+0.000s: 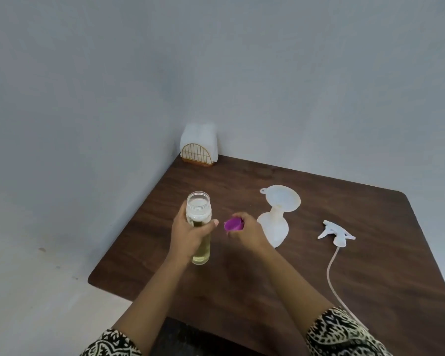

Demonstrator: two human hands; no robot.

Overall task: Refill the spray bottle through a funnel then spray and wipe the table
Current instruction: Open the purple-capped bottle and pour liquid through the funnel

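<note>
My left hand [188, 233] grips a clear refill bottle [199, 219] with yellowish liquid, its wide mouth uncapped, standing on the dark wooden table [370, 265]. Just to its right, my right hand [244, 231] pinches the bottle's purple cap [233, 224], held apart from the bottle. Behind my right hand stands the white spray bottle [274, 228] with a white funnel [284, 201] seated in its neck. The white trigger sprayer head [338, 233] lies on the table to the right, its thin dip tube [332, 276] trailing toward the near edge.
A wire napkin holder with white napkins [198, 149] stands in the table's far left corner against the grey wall. The table's left edge drops to a pale floor [36, 291].
</note>
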